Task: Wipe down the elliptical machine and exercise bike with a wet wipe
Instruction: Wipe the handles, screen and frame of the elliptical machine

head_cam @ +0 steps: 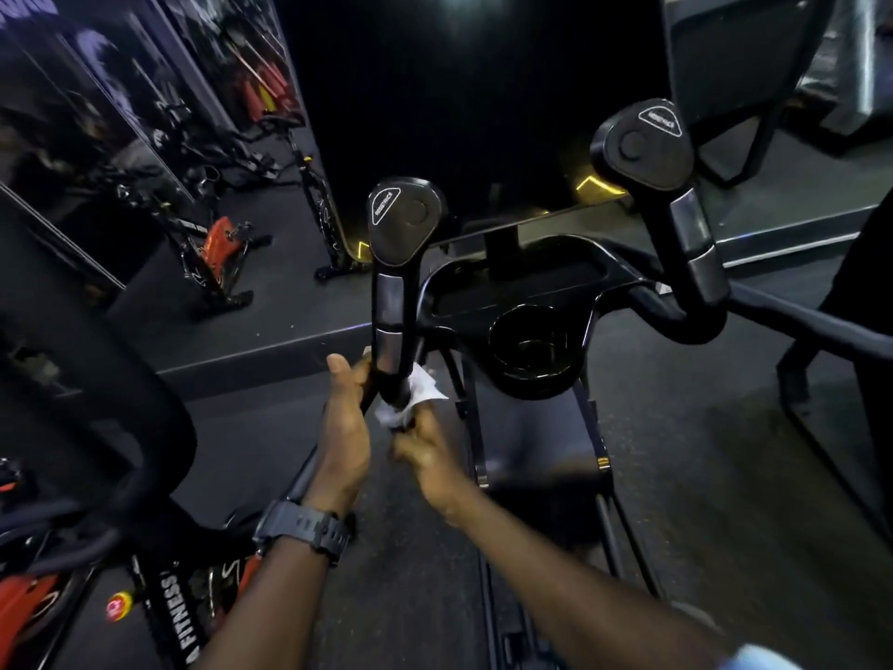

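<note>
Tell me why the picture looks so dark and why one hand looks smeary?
In the head view the gym is dimly lit, with glare on the mirror wall; the right hand and wet wipe are motion-blurred, the left hand on the handlebar sharper; the wide lens bends the edges.

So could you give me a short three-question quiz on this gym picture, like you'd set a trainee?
1. True or false: the wet wipe is pressed against the left handlebar.
2. Which hand holds the wipe: A left, B right?
3. Fill in: the wrist of the hand gripping the bar wears a ____.

Key: 1 true; 2 B; 3 watch. The cup holder and the right handlebar are not being touched.
</note>
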The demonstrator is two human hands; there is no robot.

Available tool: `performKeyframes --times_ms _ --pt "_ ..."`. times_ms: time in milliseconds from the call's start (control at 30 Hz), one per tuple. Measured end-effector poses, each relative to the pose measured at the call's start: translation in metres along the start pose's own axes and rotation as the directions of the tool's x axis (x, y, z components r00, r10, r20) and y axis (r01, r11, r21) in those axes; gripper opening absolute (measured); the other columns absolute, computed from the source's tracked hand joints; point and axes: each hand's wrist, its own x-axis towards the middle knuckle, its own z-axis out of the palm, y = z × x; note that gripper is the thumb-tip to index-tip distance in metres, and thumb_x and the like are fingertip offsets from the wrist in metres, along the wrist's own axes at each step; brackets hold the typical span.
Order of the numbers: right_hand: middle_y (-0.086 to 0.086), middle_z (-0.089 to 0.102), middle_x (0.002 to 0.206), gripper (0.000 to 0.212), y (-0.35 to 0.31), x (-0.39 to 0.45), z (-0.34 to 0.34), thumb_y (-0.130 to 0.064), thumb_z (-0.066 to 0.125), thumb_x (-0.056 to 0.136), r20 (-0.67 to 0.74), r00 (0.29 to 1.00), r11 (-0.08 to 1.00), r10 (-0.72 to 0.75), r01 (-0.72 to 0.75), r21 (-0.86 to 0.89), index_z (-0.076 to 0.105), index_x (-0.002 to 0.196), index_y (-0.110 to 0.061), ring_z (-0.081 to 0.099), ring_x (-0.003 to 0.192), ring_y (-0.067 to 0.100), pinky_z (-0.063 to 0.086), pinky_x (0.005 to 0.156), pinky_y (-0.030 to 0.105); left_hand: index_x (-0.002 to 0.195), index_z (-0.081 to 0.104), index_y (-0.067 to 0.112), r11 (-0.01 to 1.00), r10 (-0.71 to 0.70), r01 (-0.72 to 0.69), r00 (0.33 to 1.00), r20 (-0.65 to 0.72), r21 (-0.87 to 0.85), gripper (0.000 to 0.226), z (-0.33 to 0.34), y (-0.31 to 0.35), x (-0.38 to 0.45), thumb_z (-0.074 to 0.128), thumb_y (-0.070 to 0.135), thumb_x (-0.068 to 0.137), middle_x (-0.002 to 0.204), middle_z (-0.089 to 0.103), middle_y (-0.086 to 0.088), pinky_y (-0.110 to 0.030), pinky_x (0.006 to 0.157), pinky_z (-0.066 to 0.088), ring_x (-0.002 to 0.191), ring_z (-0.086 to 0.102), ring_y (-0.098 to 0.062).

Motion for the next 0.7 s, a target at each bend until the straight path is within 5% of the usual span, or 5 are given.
performKeyframes --times_ms 100,267,400,533,700 --pt "0.019 0.056 0.118 0.071 -0.019 0.018 0.019 -0.029 0.063 0.070 -0.094 0.984 0.849 0.153 -0.082 0.522 0.048 0.130 0.003 0.052 0.108 0.026 0.037 0.113 0.049 0.132 0.066 0.024 0.999 -0.017 0.017 1.000 -0.001 0.041 0.096 0.000 0.004 -0.001 0.018 0.091 0.084 0.130 0.070 0.000 -0.048 0.119 0.036 0.129 0.060 -0.015" --pt "0.020 0.061 0.115 0.050 -0.040 0.017 0.028 -0.035 0.061 0.079 -0.237 0.934 0.559 0.267 0.050 0.827 0.062 0.115 -0.001 0.056 0.106 0.031 0.041 0.100 0.042 0.111 0.071 0.052 0.996 -0.067 0.067 0.998 0.003 0.060 0.081 -0.002 0.012 -0.002 0.017 0.099 0.074 0.142 0.060 0.015 -0.037 0.124 0.025 0.139 0.046 -0.001" --pt "0.025 0.063 0.123 0.075 -0.062 0.013 0.033 -0.059 0.052 0.090 -0.204 0.901 0.352 0.384 0.061 0.934 0.054 0.131 0.003 0.062 0.112 0.036 0.045 0.105 0.043 0.130 0.066 0.033 0.994 -0.049 0.045 0.998 0.044 0.101 0.096 -0.004 0.018 -0.002 0.011 0.093 0.079 0.125 0.070 0.020 -0.030 0.114 0.037 0.121 0.057 0.011" --pt "0.035 0.054 0.128 0.104 -0.077 0.007 0.027 -0.072 0.061 0.076 -0.051 0.876 0.185 0.479 -0.044 0.982 0.043 0.133 0.013 0.056 0.121 0.042 0.042 0.109 0.046 0.147 0.051 0.027 0.994 0.012 -0.013 1.000 0.011 0.105 0.118 -0.010 0.020 -0.002 0.016 0.104 0.065 0.137 0.048 0.036 -0.014 0.112 0.018 0.112 0.029 0.042" --pt "0.021 0.058 0.127 0.091 -0.085 0.031 0.030 -0.087 0.033 0.079 -0.225 0.830 0.529 0.511 -0.097 0.843 0.059 0.116 -0.007 0.059 0.116 0.034 0.040 0.110 0.047 0.150 0.046 0.018 0.991 0.026 -0.023 0.999 -0.021 0.132 0.140 -0.011 0.024 -0.012 0.018 0.111 0.049 0.126 0.048 0.036 0.011 0.085 0.022 0.103 0.031 0.045"
